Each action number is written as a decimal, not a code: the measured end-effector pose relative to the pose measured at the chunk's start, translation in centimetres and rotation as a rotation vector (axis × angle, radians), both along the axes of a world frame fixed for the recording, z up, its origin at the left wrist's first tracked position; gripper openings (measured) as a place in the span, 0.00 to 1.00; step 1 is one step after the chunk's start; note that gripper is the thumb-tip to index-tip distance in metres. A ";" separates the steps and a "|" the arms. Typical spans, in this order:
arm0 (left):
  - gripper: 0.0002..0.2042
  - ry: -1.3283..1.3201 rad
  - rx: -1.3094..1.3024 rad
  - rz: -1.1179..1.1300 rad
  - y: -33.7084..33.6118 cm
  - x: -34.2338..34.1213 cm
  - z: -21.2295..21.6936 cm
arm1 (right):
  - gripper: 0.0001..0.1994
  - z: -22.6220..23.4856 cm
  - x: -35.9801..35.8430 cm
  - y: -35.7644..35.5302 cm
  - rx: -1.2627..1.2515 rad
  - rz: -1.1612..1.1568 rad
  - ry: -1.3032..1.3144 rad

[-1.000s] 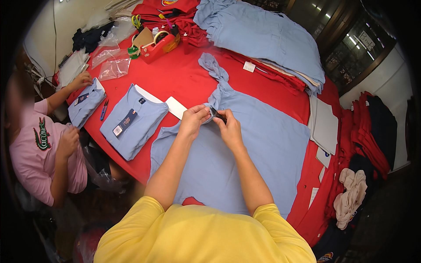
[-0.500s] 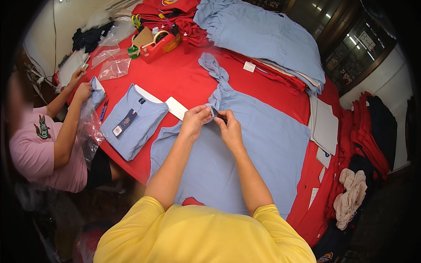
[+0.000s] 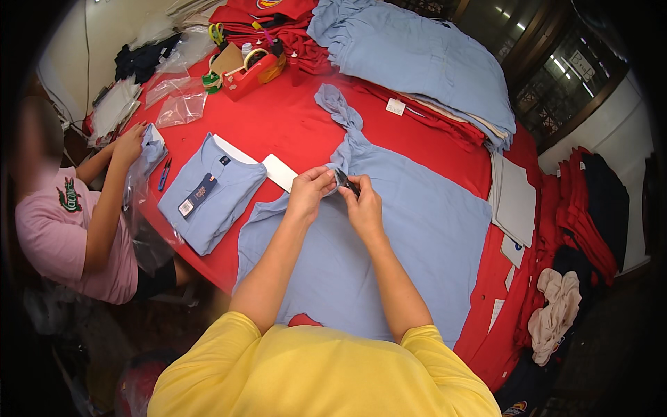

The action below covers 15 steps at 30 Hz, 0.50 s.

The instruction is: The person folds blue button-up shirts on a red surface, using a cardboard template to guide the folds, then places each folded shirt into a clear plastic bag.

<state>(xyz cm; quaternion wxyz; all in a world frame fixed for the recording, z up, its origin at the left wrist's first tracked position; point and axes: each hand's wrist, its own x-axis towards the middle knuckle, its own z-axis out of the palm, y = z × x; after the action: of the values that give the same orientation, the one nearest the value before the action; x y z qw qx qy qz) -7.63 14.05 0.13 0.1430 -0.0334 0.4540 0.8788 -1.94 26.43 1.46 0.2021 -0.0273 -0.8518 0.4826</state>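
A light blue shirt (image 3: 410, 229) lies spread in front of me, one sleeve twisted toward the far side. My left hand (image 3: 310, 191) is closed, pinching a bit of its fabric near the collar. Closed around a small black pair of thread snips (image 3: 347, 182) is my right hand (image 3: 364, 208); the tips of the tool meet the cloth beside my left fingers. The exact spot where they meet is too small to make out. To the left, a folded light blue shirt (image 3: 233, 184) with a dark hang tag (image 3: 199, 194) rests next to a white card (image 3: 279, 172).
A co-worker in a pink shirt (image 3: 76, 229) handles a folded blue garment and clear plastic at the left. Blue snips (image 3: 165, 174) lie nearby. A red tape dispenser (image 3: 253, 75), a tall pile of blue shirts (image 3: 417, 55) and white cards (image 3: 514, 198) stand around the red-covered table (image 3: 278, 118).
The black snips in my right hand have tilted slightly and show more. The co-worker's hands have come together at the blue garment, with the plastic shifting below. My left hand stays nearly still.
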 end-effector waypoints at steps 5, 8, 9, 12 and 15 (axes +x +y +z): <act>0.08 0.011 -0.010 0.000 0.0 0.0 -0.1 | 0.12 -0.1 -0.1 0.0 0.016 -0.010 -0.001; 0.08 0.030 -0.032 -0.026 -0.1 0.0 -0.3 | 0.12 0.0 -0.1 -0.1 0.003 -0.007 -0.004; 0.08 0.036 -0.045 -0.034 0.0 0.0 -0.3 | 0.12 0.1 -0.1 -0.1 -0.010 -0.002 0.002; 0.09 0.044 -0.067 -0.044 0.0 0.0 -0.4 | 0.12 0.1 -0.3 0.0 -0.021 0.015 0.022; 0.09 0.050 -0.067 -0.049 0.0 0.0 -0.4 | 0.11 0.0 -0.5 0.1 -0.016 0.023 0.033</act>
<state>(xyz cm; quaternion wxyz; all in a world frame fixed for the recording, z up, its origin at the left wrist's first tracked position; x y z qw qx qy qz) -7.63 14.09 -0.24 0.1519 -0.0048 0.4872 0.8600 -2.45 26.54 1.43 0.2103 -0.0113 -0.8448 0.4919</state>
